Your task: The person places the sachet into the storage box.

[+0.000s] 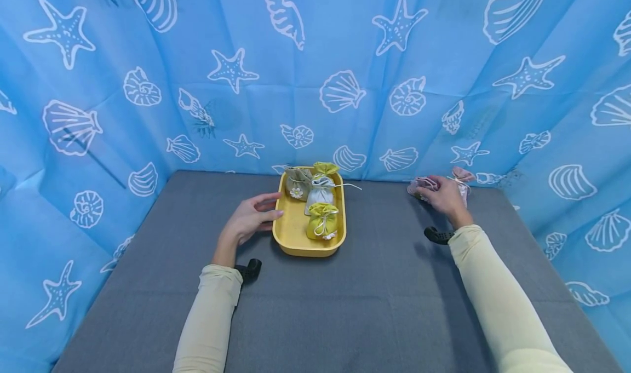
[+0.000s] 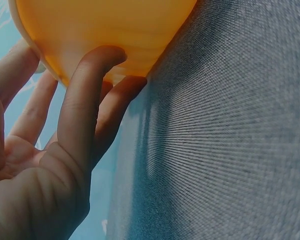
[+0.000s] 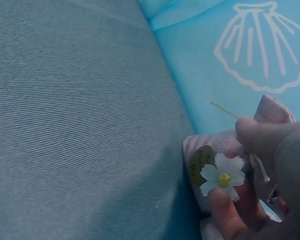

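**Right hand [image 1: 443, 196] grips a pink pouch [image 3: 210, 143] at the table's far right**

We see the right hand with thumb and fingers pinched round the pink pouch, which sits by the far right edge of the grey-covered table [image 1: 315, 313]. In the right wrist view, a white flower [image 3: 224, 176] with a yellow centre decorates it, beside a gold-coloured label [image 3: 200, 164], and one fingertip touches the petals. A second pink pouch [image 1: 463, 174] stands just beyond this hand, to its right. We think a pale cord shows above the thumb, though the hand covers too much for us to tell which pouch it ties.

Well to the left, near the table's back edge, we find a yellow tray [image 1: 292, 230]. The left hand [image 1: 250, 217] rests against its left side, fingers spread and loosely bent, with fingertips touching the outer wall. Inside we count four pouches: an olive-grey pouch [image 1: 297, 179] with a white flower at the back left, a lime pouch [image 1: 326, 168] at the back right, a silver-grey pouch [image 1: 321, 198] in front of that, and a yellow-green pouch [image 1: 321, 224] nearest us. A blue curtain [image 1: 315, 50] printed with shells and starfish hangs behind the table.
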`<state>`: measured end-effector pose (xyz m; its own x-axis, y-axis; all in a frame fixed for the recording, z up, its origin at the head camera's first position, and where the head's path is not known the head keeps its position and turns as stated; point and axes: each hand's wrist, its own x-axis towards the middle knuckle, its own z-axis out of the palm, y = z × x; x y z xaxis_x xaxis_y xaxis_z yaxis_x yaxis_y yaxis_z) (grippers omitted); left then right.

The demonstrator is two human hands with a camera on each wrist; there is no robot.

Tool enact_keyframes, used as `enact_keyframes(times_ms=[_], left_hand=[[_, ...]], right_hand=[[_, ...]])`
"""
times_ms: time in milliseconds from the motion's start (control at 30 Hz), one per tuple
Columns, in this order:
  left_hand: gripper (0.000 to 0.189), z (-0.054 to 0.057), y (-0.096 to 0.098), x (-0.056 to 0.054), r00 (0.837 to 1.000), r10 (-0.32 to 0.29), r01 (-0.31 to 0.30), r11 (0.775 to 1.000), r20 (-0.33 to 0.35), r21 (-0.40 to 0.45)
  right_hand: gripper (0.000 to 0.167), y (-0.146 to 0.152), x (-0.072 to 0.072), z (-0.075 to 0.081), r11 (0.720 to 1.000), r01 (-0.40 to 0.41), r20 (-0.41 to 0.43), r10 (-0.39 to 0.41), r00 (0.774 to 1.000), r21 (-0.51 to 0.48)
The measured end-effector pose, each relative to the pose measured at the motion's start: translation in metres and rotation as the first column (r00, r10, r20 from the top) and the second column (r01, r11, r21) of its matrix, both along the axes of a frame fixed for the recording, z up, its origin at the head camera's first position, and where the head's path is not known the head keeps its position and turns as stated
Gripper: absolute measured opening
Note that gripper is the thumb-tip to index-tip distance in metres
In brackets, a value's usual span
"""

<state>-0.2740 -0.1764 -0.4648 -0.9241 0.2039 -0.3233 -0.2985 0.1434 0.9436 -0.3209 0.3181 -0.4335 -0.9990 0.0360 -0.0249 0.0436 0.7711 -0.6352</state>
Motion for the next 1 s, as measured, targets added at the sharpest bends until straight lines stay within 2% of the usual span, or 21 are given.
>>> enact_keyframes(times_ms=[267,367,467,600,700,867,1000], left_hand=[[0.064,0.003,-0.001,0.001,1.0,0.005,-0.005,1.0,0.001,0.004],[0.064,0.004,-0.002,0.002,1.0,-0.001,0.001,1.0,-0.006,0.01],[0.065,0.003,-0.003,0.003,1.0,-0.008,0.008,1.0,-0.005,0.014],[0.064,0.004,-0.002,0.003,1.0,-0.016,0.016,1.0,0.001,0.021],[0.064,0.004,-0.001,0.004,1.0,-0.02,0.021,0.999,-0.006,0.025],[0.064,0.005,-0.001,0.005,1.0,-0.022,0.022,0.999,-0.01,0.026],[0.064,0.005,0.0,0.004,1.0,-0.018,0.018,1.0,-0.005,0.025]], right_hand=[[0.038,-0.001,0.004,-0.004,0.997,-0.001,-0.07,0.006,0.998,0.077],[0.032,-0.001,0.006,-0.004,0.995,0.002,-0.104,0.008,0.995,0.097],[0.029,-0.001,0.008,-0.005,0.994,0.018,-0.171,0.001,0.985,0.109],[0.028,-0.003,0.008,-0.007,0.995,0.033,-0.28,-0.006,0.96,0.092],[0.034,-0.007,0.009,-0.005,0.996,0.032,-0.328,-0.003,0.945,0.081],[0.044,-0.018,0.015,0.007,0.998,0.037,-0.292,-0.023,0.956,0.043],[0.043,-0.028,0.02,0.018,0.999,0.036,-0.282,-0.034,0.959,0.004]])
